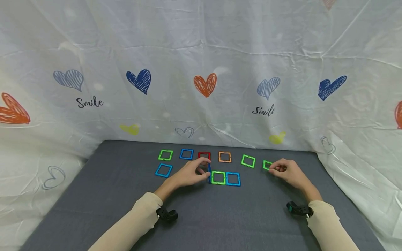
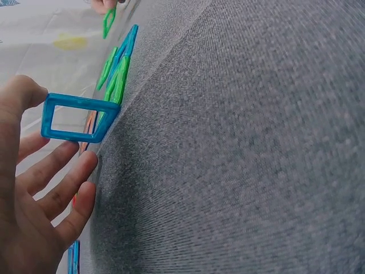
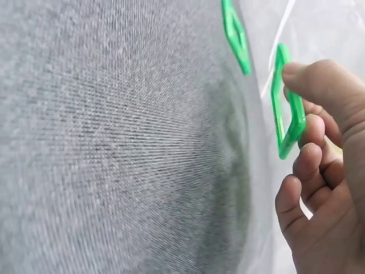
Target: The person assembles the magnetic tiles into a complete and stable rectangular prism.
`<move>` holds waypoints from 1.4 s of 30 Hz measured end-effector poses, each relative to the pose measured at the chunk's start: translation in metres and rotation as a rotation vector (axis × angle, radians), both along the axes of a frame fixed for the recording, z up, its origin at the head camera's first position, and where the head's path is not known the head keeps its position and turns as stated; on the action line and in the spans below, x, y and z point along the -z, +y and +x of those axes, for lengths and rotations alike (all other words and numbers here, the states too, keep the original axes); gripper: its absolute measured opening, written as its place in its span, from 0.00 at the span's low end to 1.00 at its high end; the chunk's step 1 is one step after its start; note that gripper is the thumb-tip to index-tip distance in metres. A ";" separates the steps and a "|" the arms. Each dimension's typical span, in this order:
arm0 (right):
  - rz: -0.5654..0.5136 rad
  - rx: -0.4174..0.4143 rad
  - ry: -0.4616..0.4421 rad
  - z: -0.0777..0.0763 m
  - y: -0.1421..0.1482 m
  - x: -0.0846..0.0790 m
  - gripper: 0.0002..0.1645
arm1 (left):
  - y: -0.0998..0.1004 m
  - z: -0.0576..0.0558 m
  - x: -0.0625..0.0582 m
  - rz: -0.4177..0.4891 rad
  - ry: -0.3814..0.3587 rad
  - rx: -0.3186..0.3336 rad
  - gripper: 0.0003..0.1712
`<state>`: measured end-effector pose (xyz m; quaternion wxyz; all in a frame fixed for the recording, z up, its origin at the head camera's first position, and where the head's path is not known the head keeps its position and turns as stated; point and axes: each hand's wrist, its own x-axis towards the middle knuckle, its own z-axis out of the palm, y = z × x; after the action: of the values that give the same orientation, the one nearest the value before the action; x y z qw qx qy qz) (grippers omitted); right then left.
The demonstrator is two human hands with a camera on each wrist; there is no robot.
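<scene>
My left hand (image 1: 190, 173) pinches a blue square frame tile (image 2: 80, 101) between the thumb and a finger. That tile stands upright on edge, along the left side of a flat green tile (image 1: 218, 172). A second blue tile (image 1: 233, 173) lies flat against the green one's right side. Off to the right, my right hand (image 1: 291, 173) pinches another green square tile (image 3: 295, 108) by its edge, and the right wrist view shows it held above the cloth. The other fingers of the right hand are loosely bent.
Along the back of the grey cloth (image 1: 125, 202) lie loose square tiles: green (image 1: 165, 151), blue (image 1: 186, 150), red (image 1: 204, 153), orange (image 1: 224, 152) and another green (image 1: 248, 156). One more blue tile (image 1: 164, 164) is left of my left hand. A white printed curtain (image 1: 169, 111) hangs behind.
</scene>
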<state>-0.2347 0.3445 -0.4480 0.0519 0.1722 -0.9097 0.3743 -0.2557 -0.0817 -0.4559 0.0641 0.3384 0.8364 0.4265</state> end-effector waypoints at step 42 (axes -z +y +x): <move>-0.131 -0.236 0.133 0.031 -0.074 -0.011 0.10 | 0.000 0.000 0.000 -0.031 0.002 -0.007 0.27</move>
<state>-0.2038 0.2705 -0.4375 0.0785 0.2987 -0.8513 0.4241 -0.2555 -0.0814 -0.4555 0.0669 0.3349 0.8440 0.4135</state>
